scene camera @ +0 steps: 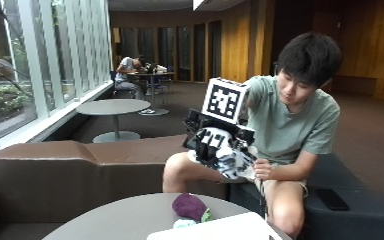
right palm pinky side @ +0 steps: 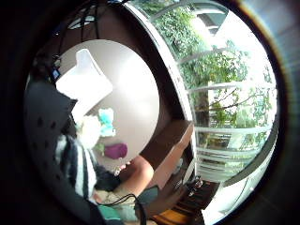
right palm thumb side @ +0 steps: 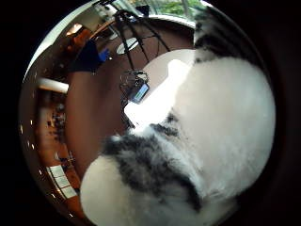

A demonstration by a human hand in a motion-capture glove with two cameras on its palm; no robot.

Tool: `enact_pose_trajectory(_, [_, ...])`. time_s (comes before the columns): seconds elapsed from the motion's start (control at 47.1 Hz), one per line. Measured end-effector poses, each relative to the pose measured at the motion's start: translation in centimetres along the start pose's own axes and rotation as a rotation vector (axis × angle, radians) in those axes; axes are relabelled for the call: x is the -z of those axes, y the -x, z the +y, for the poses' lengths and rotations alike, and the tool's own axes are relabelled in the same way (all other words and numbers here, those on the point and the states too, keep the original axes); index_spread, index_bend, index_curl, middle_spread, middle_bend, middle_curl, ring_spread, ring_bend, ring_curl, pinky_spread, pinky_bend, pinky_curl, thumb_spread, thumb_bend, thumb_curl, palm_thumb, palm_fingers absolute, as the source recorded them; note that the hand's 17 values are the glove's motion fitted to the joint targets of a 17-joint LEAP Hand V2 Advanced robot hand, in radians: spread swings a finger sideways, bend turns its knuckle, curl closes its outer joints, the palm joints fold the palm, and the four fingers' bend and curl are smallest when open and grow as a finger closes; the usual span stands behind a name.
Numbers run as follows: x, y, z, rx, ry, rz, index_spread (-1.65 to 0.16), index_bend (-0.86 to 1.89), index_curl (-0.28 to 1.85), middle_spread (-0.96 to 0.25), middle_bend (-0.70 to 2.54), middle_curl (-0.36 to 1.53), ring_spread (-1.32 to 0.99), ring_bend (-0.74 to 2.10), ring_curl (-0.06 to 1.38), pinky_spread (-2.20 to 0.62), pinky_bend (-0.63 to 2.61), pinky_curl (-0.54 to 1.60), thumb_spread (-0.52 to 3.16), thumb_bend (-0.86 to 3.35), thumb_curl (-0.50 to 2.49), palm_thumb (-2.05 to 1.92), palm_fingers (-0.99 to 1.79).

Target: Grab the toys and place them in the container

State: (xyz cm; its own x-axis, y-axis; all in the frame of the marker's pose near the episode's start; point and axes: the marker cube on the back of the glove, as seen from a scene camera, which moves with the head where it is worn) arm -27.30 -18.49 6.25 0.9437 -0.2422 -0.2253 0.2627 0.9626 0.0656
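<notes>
Fingers of the gloved right hand (scene camera: 213, 145) curl round a striped plush toy (scene camera: 235, 162), raised above the table (scene camera: 112, 220).

Fluffy black-and-white striped toy (right palm thumb side: 188, 155) with soft fur, smooth matt grey worktop (scene camera: 122, 217), soft purple plush toy (scene camera: 191, 206), smooth white plastic container (right palm pinky side: 84, 84), shiny brown leather sofa (scene camera: 52, 172)

A brown leather bench (scene camera: 52, 172) ran behind the round grey table (scene camera: 112, 220), backing onto the tall windows (scene camera: 25, 65). Beyond the bench a second round table (scene camera: 113, 107) stood on a pedestal. A black phone (scene camera: 332, 199) lay on the dark seat just beside the bench's end.
</notes>
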Motion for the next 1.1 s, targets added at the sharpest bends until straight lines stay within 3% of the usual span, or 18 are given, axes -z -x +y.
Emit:
enact_pose_trajectory(0.234, [-1.4,6.9,-4.3,0.193,-0.141,-0.025,-0.32,0.76,0.85,-0.18,1.03,0.79,-0.34,1.28,0.65,-0.28,1.07,0.46,0.52,0.07,1.04,0.62,0.79])
enact_pose_trajectory(0.382, [-3.1,9.5,-4.4,0.114,-0.015,0.001,-0.32,0.68,0.88,-0.18,0.98,0.80,-0.34,1.29,0.65,-0.28,1.12,0.48,0.56,0.04,1.05,0.61,0.72])
enact_pose_trajectory(0.467, [-4.6,9.7,-4.3,0.105,0.154,0.033,-0.30,0.46,0.85,-0.21,0.81,0.76,-0.32,1.32,0.65,-0.27,1.17,0.49,0.71,-0.01,1.00,0.53,0.39])
enact_pose_trajectory(0.488, [-4.9,9.6,-4.2,0.105,0.215,0.044,-0.30,0.45,0.86,-0.22,0.79,0.75,-0.32,1.28,0.64,-0.26,1.16,0.49,0.80,-0.05,0.97,0.45,0.27])
enact_pose_trajectory(0.531, [-5.4,9.4,-4.1,0.105,0.324,0.068,-0.26,0.25,0.81,-0.18,0.55,0.69,-0.26,1.14,0.64,-0.20,1.28,0.55,0.88,-0.09,0.89,0.32,-0.32])
enact_pose_trajectory(0.595, [-5.5,8.7,-4.0,0.109,0.384,0.096,-0.23,0.09,0.69,-0.08,0.34,0.59,-0.17,0.85,0.55,-0.12,1.31,0.50,0.97,-0.10,0.80,0.19,-0.57])
enact_pose_trajectory(0.786, [-2.9,3.6,-1.8,0.061,0.306,0.062,-0.17,0.02,0.46,0.02,0.13,0.47,-0.04,0.53,0.39,-0.01,1.20,0.44,1.09,-0.05,0.64,0.02,-0.40])
enact_pose_trajectory(1.104, [3.7,-7.4,5.0,-0.026,0.212,0.064,-0.15,0.05,0.30,0.04,0.12,0.37,0.01,0.42,0.34,0.03,1.01,0.36,1.17,-0.03,0.49,-0.01,-0.30])
